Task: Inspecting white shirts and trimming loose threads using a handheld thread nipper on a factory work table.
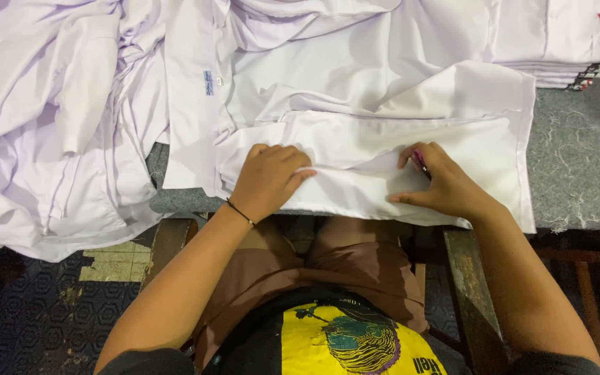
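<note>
L hand (267, 182) lies flat, fingers together, pressing a fold of the white shirt (411, 149) spread at the near edge of the grey desk (578, 167). R hand (439, 184) rests on the same fold w/ fingers curled round a small pink tool (419, 161) (mostly hidden). More white shirts (57, 118) heaped at left, a folded stack (557, 42) top right.

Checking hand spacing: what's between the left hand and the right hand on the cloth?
Head view: only the white shirt lies between the left hand and right hand, with a raised fold of it running across the gap.
</note>
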